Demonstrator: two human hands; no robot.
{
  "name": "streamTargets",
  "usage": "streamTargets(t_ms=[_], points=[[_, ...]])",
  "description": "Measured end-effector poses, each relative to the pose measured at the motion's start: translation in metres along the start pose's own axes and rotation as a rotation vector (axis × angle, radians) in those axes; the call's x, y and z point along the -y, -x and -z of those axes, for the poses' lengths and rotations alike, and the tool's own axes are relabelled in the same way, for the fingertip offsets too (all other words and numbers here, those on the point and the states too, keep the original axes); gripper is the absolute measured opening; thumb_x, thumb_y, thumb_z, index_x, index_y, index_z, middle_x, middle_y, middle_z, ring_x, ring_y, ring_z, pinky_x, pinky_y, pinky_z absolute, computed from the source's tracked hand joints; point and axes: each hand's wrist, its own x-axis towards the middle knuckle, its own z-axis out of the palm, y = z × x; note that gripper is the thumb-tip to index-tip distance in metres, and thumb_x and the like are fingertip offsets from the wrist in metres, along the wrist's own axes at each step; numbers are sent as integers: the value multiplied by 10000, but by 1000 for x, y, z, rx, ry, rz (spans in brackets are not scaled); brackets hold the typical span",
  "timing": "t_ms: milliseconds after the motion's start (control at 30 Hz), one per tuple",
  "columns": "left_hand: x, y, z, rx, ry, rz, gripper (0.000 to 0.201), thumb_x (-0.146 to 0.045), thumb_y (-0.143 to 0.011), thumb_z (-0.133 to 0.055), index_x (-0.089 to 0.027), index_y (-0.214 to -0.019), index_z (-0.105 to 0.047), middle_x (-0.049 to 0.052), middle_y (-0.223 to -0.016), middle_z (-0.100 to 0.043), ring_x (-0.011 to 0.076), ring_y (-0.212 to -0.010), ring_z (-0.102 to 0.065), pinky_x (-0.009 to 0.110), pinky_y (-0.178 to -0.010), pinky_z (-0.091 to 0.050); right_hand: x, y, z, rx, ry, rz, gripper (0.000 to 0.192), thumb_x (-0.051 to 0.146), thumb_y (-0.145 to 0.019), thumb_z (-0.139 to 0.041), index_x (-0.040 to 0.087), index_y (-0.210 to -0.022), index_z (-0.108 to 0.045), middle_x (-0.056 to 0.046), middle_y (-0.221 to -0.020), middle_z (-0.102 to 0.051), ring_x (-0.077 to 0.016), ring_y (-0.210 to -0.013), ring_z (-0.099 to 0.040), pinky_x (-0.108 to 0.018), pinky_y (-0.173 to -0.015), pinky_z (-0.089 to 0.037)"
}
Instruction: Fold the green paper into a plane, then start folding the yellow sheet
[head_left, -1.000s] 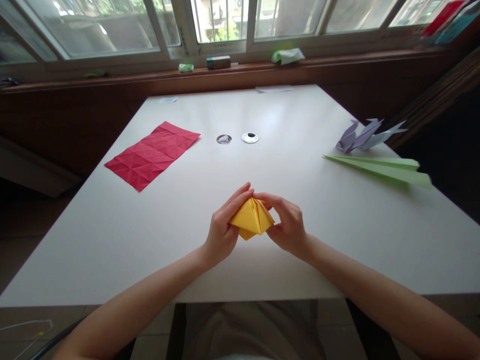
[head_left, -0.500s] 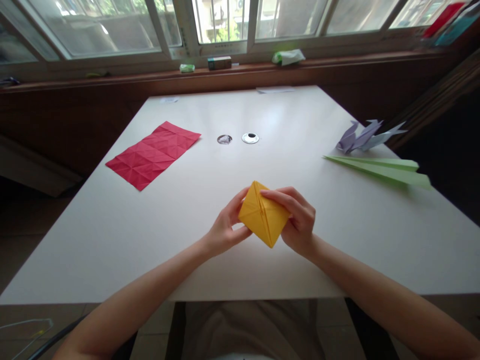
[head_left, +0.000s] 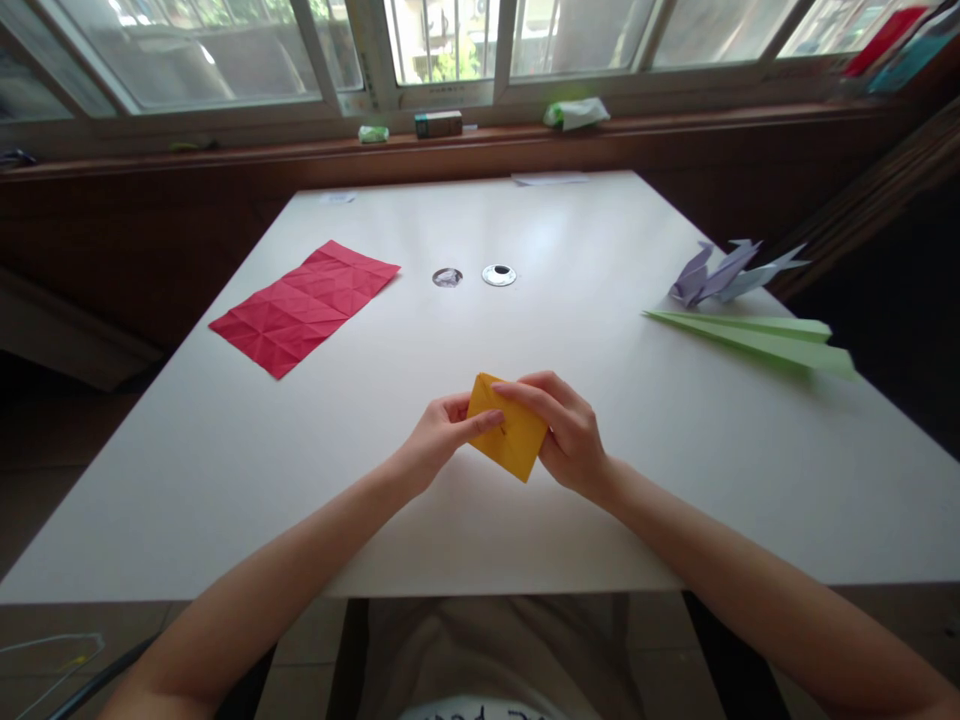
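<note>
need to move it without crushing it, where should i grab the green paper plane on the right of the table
Probably best to pinch the green paper plane along its central fold, near mid-length, coming from above. It lies flat on the white table, long and thin, nose pointing left, so the wings look too flimsy to hold. Both the left hand and right hand currently hold the yellow folded paper.

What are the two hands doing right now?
Left hand: closed on the yellow paper.
Right hand: closed on the same paper, fingers across its top.
</note>
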Motion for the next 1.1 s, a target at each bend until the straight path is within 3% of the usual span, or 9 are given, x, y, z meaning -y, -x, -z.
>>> streamTargets(t_ms=[133,300,467,733,967,1100], points=[[-4,-1,1,-97,-3,-34,269,-355,-688,-680,-141,-849,-660,47,-809,-654,145,-729,-584,234,-653,-437,-2,2,-2,-46,-92,-113,352,110,-831,-399,233,-1151,-478,-56,-952,-605,-151,-847,-587,-283,-710,-494],[-5,-3,5,-277,-59,-143,256,-344,-668,-690,-145,-827,-666,29,-771,-645,142,-706,-571,241,-641,-437,-3,1,-1,-112,-383,-326,253,246,-866,-421,217,-1102,-506,-48,-930,-616,-155,-838,-593,-311,-733,-504],[-6,-1,3,-342,-180,-237,238,-352,-683,-670,-141,-791,-650,-1,-677,-591,123,-640,-532,226,-579,-418,-6,-4,-2,-19,-489,-535,234,357,-793,-566,204,-970,-580,-32,-879,-620,-157,-819,-588,-303,-722,-497],[-3,2,0,-367,-299,-283,217,-354,-702,-655,-140,-706,-614,-24,-615,-522,94,-589,-465,200,-527,-366,-4,-5,-5,-67,-458,-602,138,304,-722,-649,176,-715,-598,4,-678,-599,-115,-646,-547,-253,-604,-465],[-3,2,-1,-369,-237,-278,217,-356,-685,-664,-146,-704,-616,-19,-637,-565,101,-598,-498,206,-541,-393,-1,-8,-2,-104,-504,-611,143,314,-737,-634,178,-692,-641,4,-641,-622,-109,-595,-561,-238,-554,-479],[-3,1,1,-298,-217,-258,226,-356,-693,-657,-141,-752,-615,-1,-689,-581,122,-648,-530,220,-578,-417,-3,-8,-2,-117,-492,-604,148,316,-732,-639,176,-686,-642,9,-631,-617,-105,-581,-558,-229,-537,-479]])
